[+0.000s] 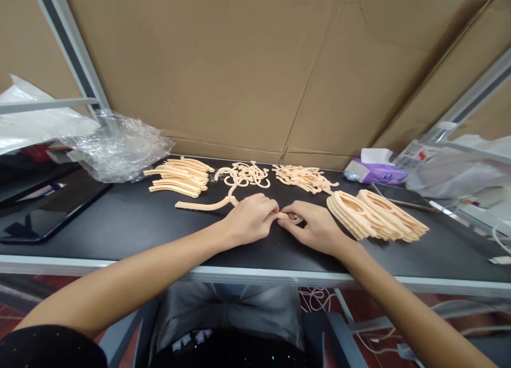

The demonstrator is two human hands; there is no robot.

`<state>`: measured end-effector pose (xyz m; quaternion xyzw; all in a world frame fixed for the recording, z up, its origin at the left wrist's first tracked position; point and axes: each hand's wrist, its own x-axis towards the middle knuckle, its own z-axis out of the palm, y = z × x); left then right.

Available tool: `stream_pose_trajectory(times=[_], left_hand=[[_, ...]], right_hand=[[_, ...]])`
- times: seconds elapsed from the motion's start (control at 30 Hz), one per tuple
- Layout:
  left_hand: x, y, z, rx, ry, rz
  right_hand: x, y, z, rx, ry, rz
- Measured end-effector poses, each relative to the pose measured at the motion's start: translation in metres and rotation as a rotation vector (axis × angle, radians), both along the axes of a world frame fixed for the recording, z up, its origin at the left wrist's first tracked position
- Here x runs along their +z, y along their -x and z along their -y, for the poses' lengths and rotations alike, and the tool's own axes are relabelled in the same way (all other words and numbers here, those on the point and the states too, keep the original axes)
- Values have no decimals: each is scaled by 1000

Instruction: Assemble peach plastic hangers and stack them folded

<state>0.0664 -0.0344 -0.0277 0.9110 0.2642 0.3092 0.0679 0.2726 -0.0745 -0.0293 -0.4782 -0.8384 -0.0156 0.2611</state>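
Above the black table, my left hand (252, 217) and my right hand (313, 224) meet fingertip to fingertip. Both pinch a small curved cream piece (296, 218), which looks like a hook; fingers hide much of it. Just left of my left hand lies a long curved cream arm (203, 205), joined or touching another curved piece at its right end. That end runs behind my left hand. Close to the right wrist are stacks of looped cream frames (371, 214).
Behind the hands lie long curved cream arms (179, 176), a heap of small cream hooks (249, 172) and a pile of short cream bars (305, 177). A purple tissue pack (379, 172), crumpled clear plastic (123, 147) and a dark glossy tray-like object (51, 208) flank them. Cardboard (223, 65) stands behind.
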Motion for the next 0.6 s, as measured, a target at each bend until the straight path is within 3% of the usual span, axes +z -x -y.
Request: stream_pose_trajectory(times=[0.23, 0.47, 0.6], left_hand=[[0, 0, 0, 4, 28, -6], [1, 0, 2, 41, 38, -92], [10, 2, 6, 52, -59, -218]], right_hand=[[-1, -1, 1, -18, -50, 27], [-1, -1, -1, 111, -87, -5], [-4, -3, -2, 134, -65, -34]])
